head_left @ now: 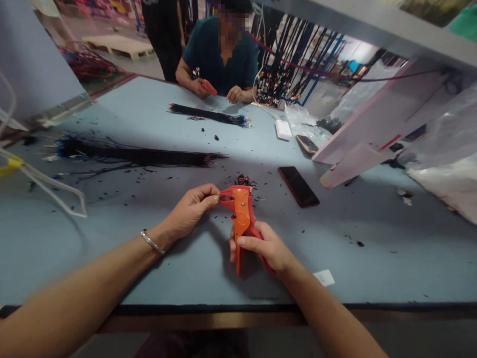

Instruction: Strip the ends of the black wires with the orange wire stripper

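My right hand (272, 246) is wrapped around the handles of an orange and red wire stripper (243, 214), held above the table with its jaws pointing left. My left hand (194, 206) has thumb and forefinger pinched together right at the jaw tips. Whatever lies between those fingers is too small to make out. Just behind the stripper's head is a small pile of dark stripped insulation bits (242, 180). A long bundle of black wires (141, 154) lies beyond my left hand, its blue-marked ends to the left and reddish ends to the right.
Across the table (372, 268), a co-worker (223, 54) holds a red tool beside another black wire bundle (208, 113). A dark phone (298, 186), a second phone (307, 144) and a white box (283, 129) lie right. A white wire stand (55, 191) is left; a slanted panel (372, 114) rises right.
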The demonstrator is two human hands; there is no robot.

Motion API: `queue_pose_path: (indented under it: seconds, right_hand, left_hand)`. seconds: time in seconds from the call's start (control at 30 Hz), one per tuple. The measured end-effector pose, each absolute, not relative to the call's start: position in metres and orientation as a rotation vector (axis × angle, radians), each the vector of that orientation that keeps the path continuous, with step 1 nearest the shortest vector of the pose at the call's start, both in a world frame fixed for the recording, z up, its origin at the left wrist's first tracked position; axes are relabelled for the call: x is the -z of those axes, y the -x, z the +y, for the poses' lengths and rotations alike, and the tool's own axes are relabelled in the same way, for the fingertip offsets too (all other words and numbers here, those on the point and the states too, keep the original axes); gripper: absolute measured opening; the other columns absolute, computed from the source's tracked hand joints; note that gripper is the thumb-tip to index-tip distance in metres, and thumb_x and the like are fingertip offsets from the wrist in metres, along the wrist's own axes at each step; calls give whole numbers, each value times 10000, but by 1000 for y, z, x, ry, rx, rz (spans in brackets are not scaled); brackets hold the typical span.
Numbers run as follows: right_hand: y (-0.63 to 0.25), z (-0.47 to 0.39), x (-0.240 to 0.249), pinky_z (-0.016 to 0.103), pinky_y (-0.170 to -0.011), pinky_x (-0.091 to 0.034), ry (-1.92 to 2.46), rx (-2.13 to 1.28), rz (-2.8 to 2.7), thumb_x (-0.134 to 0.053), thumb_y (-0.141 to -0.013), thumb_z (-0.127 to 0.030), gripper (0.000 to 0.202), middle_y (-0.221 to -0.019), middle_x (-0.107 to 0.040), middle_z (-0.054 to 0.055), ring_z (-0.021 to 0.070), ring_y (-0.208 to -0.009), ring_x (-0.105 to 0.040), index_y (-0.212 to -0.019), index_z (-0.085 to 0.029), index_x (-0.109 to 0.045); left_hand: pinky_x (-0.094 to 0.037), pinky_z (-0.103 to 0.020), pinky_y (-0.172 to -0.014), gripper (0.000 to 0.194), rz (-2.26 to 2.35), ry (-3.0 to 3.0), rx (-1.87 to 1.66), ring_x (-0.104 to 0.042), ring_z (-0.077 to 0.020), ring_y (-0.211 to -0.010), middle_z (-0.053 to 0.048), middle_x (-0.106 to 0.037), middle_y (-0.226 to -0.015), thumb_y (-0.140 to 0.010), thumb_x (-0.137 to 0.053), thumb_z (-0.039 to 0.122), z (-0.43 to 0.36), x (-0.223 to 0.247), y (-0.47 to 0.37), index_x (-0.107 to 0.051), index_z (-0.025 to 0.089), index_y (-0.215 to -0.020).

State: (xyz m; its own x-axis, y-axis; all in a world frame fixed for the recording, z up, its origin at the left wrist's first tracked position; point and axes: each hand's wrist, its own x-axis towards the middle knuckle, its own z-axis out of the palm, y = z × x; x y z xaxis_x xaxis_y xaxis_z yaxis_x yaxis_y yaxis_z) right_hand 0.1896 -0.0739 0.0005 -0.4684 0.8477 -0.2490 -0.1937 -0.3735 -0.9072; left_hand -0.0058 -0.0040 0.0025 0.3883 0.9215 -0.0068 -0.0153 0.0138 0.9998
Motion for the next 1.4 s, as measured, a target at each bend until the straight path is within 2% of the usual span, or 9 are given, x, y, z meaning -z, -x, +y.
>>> queue_pose_path:
  seconds: [0.3, 0.5, 0.8, 1.0, 1.1, 1.23, 1.4]
  right_hand:
    - [-188, -72, 1, 272, -500, -539, 939, -1944, -1079, -740, -732, -394, 343, -722, -632, 23, 153, -569, -635, -880, -140, -564]
    - [-186, -73, 7, 230, -447, -482, 997, -1866, -1171, -694, -775, -436, 319, -620, -608, 0, 117, -473, -567, -806, -153, -549]
    - [-178, -77, 10, 205, -388, -437, 1094, -1754, -1254, -662, -771, -554, 419, -506, -584, -4, 104, -394, -524, -683, -159, -554]
    - [-173, -77, 12, 181, -320, -321, 1143, -1607, -1283, -658, -789, -500, 407, -418, -497, -43, 68, -301, -408, -603, -184, -483]
    - [-177, -75, 10, 202, -377, -394, 1063, -1620, -1264, -645, -809, -469, 361, -493, -555, -10, 94, -372, -491, -653, -163, -535]
    - [-187, -72, 7, 289, -556, -536, 903, -1625, -1018, -707, -766, -371, 278, -772, -631, 25, 164, -634, -639, -899, -163, -578]
    - [-196, -69, 1, 346, -652, -551, 912, -1664, -956, -691, -761, -350, 309, -866, -619, 39, 190, -722, -658, -974, -175, -552]
  left_hand:
    - [-217, -244, -546, 215, 931, -1350, -901, -269, -102, -572, 59, -357, -621, -862, -582, 332, 0, 2, 8, -497, 183, -732]
    - [-231, -244, -548, 195, 928, -1342, -918, -293, -107, -574, 53, -381, -626, -837, -596, 336, 0, 2, 7, -530, 181, -738]
    - [-239, -235, -539, 180, 904, -1278, -937, -309, -107, -554, 55, -396, -610, -824, -616, 337, -1, 4, 7, -550, 184, -756]
    - [-253, -234, -546, 173, 876, -1258, -973, -317, -103, -566, 52, -415, -620, -827, -626, 318, -1, 4, 7, -550, 179, -756]
    - [-270, -229, -550, 171, 890, -1221, -1023, -331, -99, -572, 52, -419, -618, -827, -630, 308, 0, 3, 7, -556, 177, -746]
    - [-300, -218, -562, 170, 934, -1163, -1080, -359, -90, -577, 46, -448, -651, -798, -659, 298, 3, 1, 6, -567, 172, -730]
    - [-302, -221, -546, 164, 960, -1132, -1074, -365, -89, -566, 37, -490, -683, -793, -671, 317, 3, 2, 3, -594, 178, -752]
